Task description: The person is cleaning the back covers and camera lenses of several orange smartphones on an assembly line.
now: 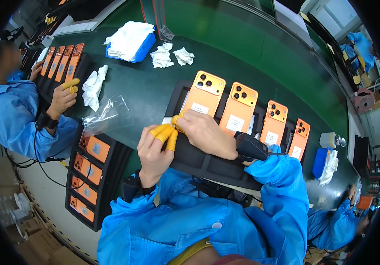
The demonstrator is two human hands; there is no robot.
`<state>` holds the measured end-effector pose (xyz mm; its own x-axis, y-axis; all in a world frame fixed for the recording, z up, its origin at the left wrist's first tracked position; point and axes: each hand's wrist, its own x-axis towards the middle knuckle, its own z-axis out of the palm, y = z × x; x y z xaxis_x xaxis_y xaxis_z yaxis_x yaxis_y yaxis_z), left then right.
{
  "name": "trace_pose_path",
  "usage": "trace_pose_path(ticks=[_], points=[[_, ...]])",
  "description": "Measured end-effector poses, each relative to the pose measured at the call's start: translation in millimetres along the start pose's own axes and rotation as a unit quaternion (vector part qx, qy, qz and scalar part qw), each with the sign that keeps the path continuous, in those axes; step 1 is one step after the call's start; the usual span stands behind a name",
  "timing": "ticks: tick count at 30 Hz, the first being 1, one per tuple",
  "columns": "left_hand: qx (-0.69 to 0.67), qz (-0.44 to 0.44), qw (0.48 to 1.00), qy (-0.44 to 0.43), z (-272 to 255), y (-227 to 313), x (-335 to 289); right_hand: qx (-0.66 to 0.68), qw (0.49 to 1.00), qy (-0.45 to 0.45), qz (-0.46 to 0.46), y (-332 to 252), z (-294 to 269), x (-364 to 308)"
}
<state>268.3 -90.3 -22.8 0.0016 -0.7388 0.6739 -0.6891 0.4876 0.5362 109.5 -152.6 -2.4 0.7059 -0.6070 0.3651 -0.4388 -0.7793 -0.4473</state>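
Note:
My left hand point(155, 150), with yellow finger cots on several fingers, meets my right hand point(205, 132) over the left end of a black foam tray point(188, 154). Fingertips of both hands are pinched together, the right ones also in yellow cots. Whatever sits between them is too small and covered to make out. Behind and right of my hands, several orange phones lie back up in the tray, each with a white label. The leftmost phone point(207, 90) is closest to my right hand; another phone point(238, 106) lies beside it.
A blue box point(145, 49) of white cloths and crumpled wipes point(162, 55) stand at the back. Left are a clear plastic bag point(108, 117) and another black tray point(103, 170) of orange phones. A co-worker's hand point(62, 99) is far left. A bottle point(328, 140) stands right.

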Motion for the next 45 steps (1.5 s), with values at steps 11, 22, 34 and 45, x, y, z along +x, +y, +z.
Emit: trace_pose_path(ticks=[11,22,34,45], points=[[-0.009,-0.094,0.994,-0.054,3.1,1.0,7.0,0.036,0.998,-0.028,0.035,8.8,-21.9,-62.2],[-0.072,-0.1,0.99,-0.071,3.3,-23.2,0.8,-0.162,0.828,0.331,0.422,-25.1,-157.0,-248.2],[-0.147,-0.197,0.953,-0.178,-0.1,-44.4,9.1,-0.469,0.586,0.415,0.514,-21.3,-202.5,-335.0],[-0.14,-0.16,0.965,-0.157,-3.3,-55.5,6.1,-0.439,0.603,0.375,0.55,14.4,-233.0,-373.6]])
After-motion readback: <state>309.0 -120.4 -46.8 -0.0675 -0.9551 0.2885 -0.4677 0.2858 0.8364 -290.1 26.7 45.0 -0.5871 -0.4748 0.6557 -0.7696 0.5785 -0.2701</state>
